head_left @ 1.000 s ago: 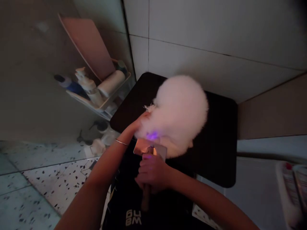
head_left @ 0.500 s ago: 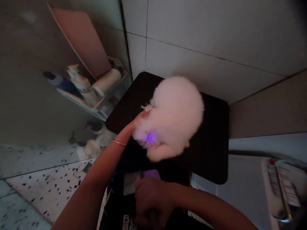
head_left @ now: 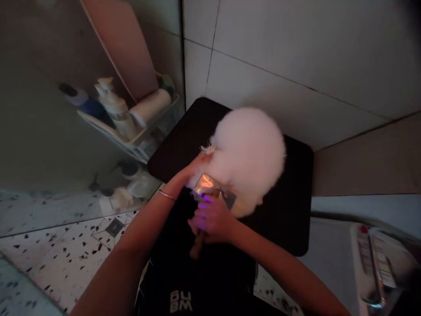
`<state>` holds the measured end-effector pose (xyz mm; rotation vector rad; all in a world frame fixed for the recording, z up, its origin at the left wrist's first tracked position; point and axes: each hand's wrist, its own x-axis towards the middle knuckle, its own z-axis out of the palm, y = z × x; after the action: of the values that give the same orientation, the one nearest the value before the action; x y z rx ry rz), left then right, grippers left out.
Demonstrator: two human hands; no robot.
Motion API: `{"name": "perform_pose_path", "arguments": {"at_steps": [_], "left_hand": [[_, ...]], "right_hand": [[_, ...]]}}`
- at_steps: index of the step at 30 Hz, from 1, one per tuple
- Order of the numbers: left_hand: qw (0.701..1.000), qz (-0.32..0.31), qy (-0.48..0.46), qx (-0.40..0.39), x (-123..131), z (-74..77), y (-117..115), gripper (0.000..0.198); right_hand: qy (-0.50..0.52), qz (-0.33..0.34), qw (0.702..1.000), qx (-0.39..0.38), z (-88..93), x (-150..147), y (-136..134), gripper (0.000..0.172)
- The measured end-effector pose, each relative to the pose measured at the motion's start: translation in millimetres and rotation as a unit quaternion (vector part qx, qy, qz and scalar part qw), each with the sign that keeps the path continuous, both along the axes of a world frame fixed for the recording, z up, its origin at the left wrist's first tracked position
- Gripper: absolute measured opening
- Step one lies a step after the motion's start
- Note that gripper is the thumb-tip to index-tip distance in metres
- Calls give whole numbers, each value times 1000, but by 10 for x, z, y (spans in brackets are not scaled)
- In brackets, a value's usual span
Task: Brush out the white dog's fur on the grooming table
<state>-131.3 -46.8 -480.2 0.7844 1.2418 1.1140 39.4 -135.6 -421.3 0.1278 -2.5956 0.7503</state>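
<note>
A fluffy white dog (head_left: 251,153) is on a black tabletop (head_left: 286,232), a rounded mass of fur whose features I cannot make out. My left hand (head_left: 201,163) is closed on the fur at the dog's left side, its fingers partly buried. A pale frayed tuft (head_left: 208,150) sticks out just beyond those fingers. In my right hand (head_left: 213,218) is a slicker brush (head_left: 208,183), gripped by its wooden handle. Its flat, shiny back faces me, and its head lies against the near side of the dog. Purple light falls on my right fingers.
Left of the tabletop, a white wire rack (head_left: 131,142) holds a pump bottle (head_left: 115,105), a blue bottle (head_left: 87,103) and a roll (head_left: 153,107). Tiled wall (head_left: 269,52) stands close behind. At the right is a pale bin (head_left: 332,250) beside more items.
My right hand has brought the brush up and forward from near my body onto the dog's near side. My left hand keeps its hold. The view has shifted slightly.
</note>
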Motion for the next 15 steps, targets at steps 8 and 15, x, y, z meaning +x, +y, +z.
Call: {"name": "perform_pose_path", "arguments": {"at_steps": [8, 15], "left_hand": [[1000, -10, -20, 6, 20, 64, -20, 23], [999, 4, -6, -42, 30, 67, 21, 26]], "right_hand": [[55, 7, 997, -55, 95, -54, -43, 20], [69, 56, 992, -86, 76, -83, 17, 30]]}}
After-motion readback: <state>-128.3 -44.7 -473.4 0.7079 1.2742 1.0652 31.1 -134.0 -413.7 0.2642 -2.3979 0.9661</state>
